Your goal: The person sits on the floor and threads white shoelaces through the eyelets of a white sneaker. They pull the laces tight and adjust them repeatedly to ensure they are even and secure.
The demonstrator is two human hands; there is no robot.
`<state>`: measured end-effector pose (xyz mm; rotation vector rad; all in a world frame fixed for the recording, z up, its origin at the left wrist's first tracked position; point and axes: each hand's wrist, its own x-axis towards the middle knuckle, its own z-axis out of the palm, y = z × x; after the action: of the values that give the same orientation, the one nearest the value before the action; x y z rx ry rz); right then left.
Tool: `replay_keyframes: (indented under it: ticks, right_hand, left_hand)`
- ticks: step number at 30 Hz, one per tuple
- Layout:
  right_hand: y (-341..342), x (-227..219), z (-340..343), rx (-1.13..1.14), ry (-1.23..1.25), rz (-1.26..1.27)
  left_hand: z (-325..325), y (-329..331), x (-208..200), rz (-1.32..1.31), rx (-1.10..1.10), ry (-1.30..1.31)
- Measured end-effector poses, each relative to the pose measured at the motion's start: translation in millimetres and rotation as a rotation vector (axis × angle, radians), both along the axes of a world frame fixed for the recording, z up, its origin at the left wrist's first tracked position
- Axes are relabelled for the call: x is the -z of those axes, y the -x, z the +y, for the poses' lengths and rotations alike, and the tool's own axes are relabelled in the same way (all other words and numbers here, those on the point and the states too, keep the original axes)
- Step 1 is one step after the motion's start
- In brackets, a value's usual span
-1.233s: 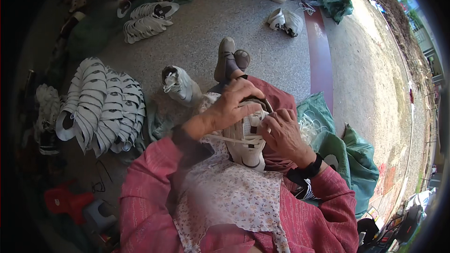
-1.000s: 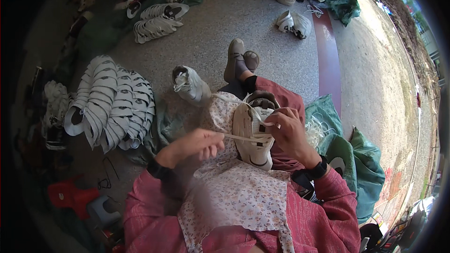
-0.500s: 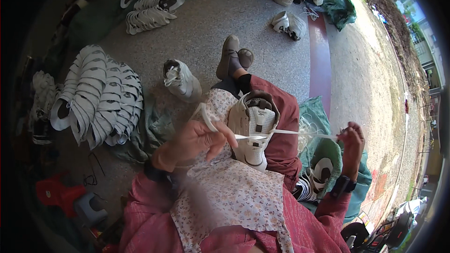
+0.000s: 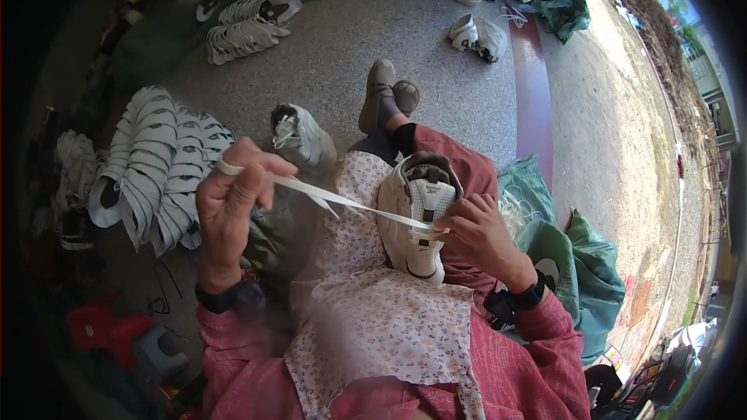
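A white and cream shoe upper (image 4: 412,245) with a brown lining rests on my lap, on a flowered apron (image 4: 389,315). A flat white shoelace (image 4: 342,201) stretches taut from the upper's eyelets toward the left. My left hand (image 4: 237,206) is raised left of my lap, closed on that lace, with a loop over its fingers. At the upper's right edge, my right hand (image 4: 486,237) pinches the lace where it meets the eyelets; its fingertips partly cover that spot.
Stacked white uppers (image 4: 156,167) stand at the left, with another stack (image 4: 253,27) farther off. A laced white shoe (image 4: 303,140) is on the floor ahead. Green sacks (image 4: 595,280) and white laces (image 4: 512,214) lie right. A red stool (image 4: 109,327) is at lower left.
My left hand has moved up and left, drawing the lace out. My right hand has come in from the far right to the upper's edge.
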<state>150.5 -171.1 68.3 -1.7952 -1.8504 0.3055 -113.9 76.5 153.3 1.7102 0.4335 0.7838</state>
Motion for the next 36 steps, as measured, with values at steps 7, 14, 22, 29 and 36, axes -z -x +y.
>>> replay_keyframes:
  ticks: [7, 14, 22, 29, 36]
  right_hand:
    - [-3, 6, 20, -0.109, 0.037, -0.092]
    - [-30, 19, 53, -0.318, 0.130, 0.160]
    - [-20, 24, 58, -0.237, 0.118, 0.161]
    - [-12, 18, 53, -0.301, 0.051, 0.179]
    - [-15, 16, 60, -0.308, 0.168, 0.326]
  left_hand:
    - [39, 51, 11, -0.430, 0.092, 0.570]
    - [77, 106, 39, -1.012, 0.198, 0.873]
    - [89, 162, 81, -0.992, 0.145, 0.927]
    - [92, 195, 83, -0.953, -0.640, 0.870]
    - [55, 120, 95, -0.104, -0.437, 0.562]
